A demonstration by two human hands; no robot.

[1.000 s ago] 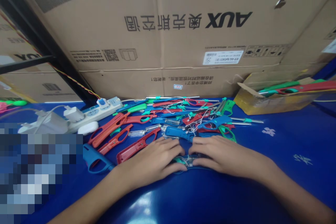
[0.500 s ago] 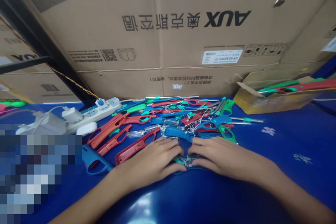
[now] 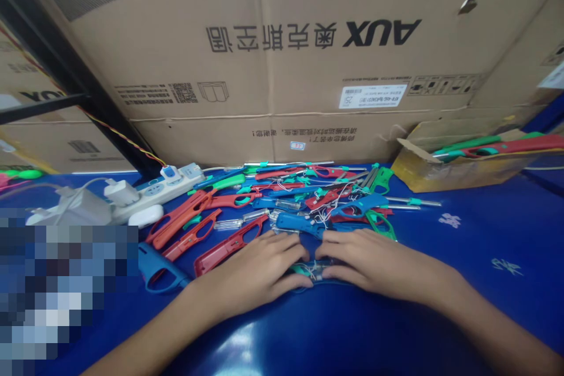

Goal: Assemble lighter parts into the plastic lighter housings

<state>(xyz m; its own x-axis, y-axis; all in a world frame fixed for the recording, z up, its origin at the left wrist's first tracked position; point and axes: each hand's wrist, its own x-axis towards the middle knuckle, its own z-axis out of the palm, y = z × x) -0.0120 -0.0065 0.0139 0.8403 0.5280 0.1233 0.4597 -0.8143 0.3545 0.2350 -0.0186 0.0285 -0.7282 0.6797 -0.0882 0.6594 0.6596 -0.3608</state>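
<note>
My left hand (image 3: 268,270) and my right hand (image 3: 361,261) meet over a blue lighter casing (image 3: 315,284) low in the middle of the table. Each hand has its thumb on the near side and its fingers on the far side, closed on one end. Between them show a teal part (image 3: 302,271) and thin white wires. Both ends of the casing are hidden under the fingers. Just beyond my fingertips lies another blue casing (image 3: 297,224). A dark red casing half (image 3: 229,247) rests beside my left hand.
Red, blue and green lighter parts (image 3: 335,188) lie piled behind the hands. A power strip (image 3: 154,191) with plugs is at left. An open carton (image 3: 458,173) holds lighters at right. A large cardboard panel (image 3: 282,82) stands behind.
</note>
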